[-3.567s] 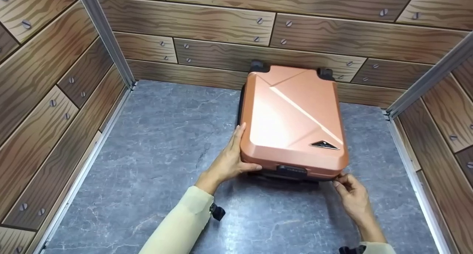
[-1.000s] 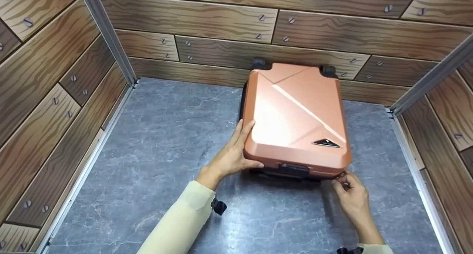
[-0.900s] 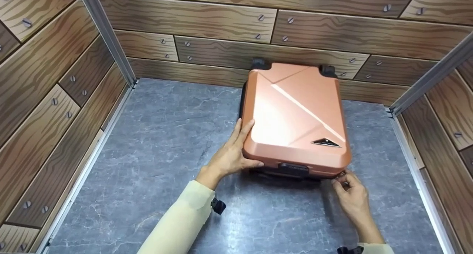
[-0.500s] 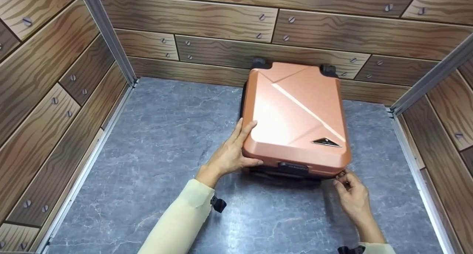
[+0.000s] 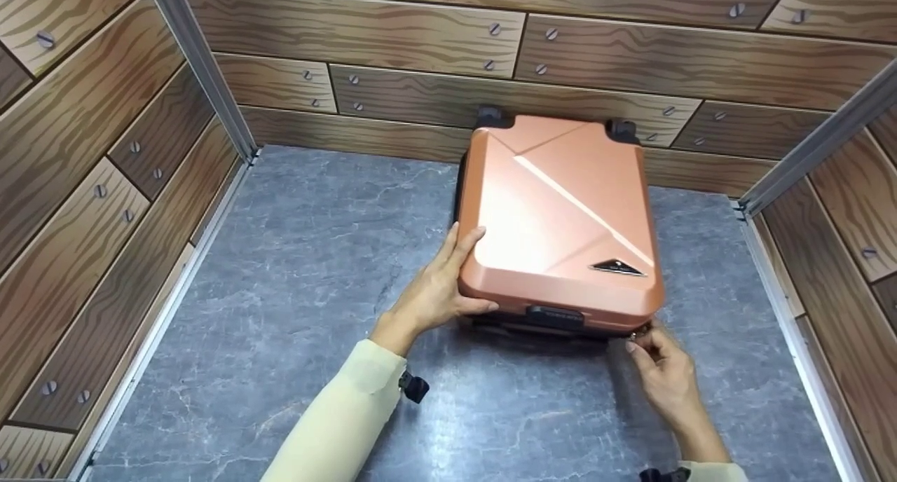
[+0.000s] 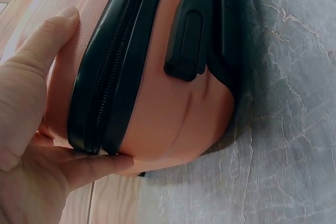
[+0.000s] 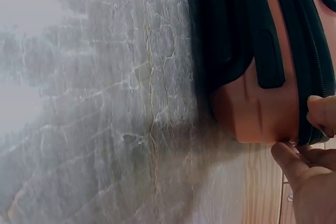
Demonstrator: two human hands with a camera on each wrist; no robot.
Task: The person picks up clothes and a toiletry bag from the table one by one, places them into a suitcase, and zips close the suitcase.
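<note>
A rose-orange hard-shell suitcase [image 5: 567,209] lies flat on the floor, wheels toward the back wall. Its black side handle [image 5: 555,317] faces the person. My left hand [image 5: 431,296] holds the near left corner, thumb on the near end and fingers along the left side. In the left wrist view a black-edged zipper [image 6: 113,66] runs beside that hand. At the near right corner, my right hand [image 5: 669,373] pinches a small shiny zipper pull [image 5: 634,336] between thumb and fingers. The pull is mostly covered by the fingertips.
The grey marble-patterned floor [image 5: 301,258] extends left of the suitcase and in front of it. Wood-print walls [image 5: 420,40] stand at the back and both sides, with metal posts [image 5: 203,69] in the corners. The suitcase's wheels [image 5: 620,130] are close to the back wall.
My left fingers have crept slightly farther onto the top shell since the earliest frame. The right fingertips have shifted slightly left at the corner, and the metal pull shows more. The suitcase stays put.
</note>
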